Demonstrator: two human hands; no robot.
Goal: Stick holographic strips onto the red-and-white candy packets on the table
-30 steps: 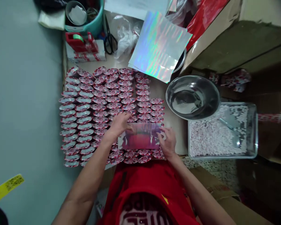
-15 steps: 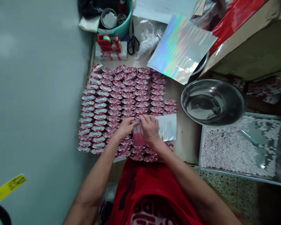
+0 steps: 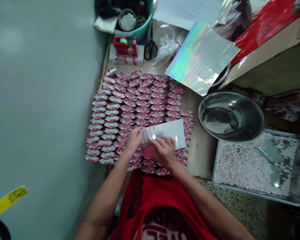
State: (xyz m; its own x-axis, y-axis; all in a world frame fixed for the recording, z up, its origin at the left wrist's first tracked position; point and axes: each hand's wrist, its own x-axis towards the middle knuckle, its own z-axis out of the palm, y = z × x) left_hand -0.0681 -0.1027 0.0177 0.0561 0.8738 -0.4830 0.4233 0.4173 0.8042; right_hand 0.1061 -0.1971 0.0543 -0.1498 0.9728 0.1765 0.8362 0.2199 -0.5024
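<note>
And here a silver sheet (image 3: 172,130) is held in the centre of the frame, over rows of packets (image 3: 142,110) packed close on the tabletop (image 3: 199,156), seemingly so that they prop one another upright. Its left end, marked by pale strips (image 3: 148,135), is pinched by the fingers of the left hand (image 3: 134,140). Across its lower edge the right hand's (image 3: 166,153) fingers are bent, perhaps to steady it; whether it is gripped there cannot be told. The long axis is laid nearly left to right, the bare end pointed right and tipped slightly upward in the frame.
</note>
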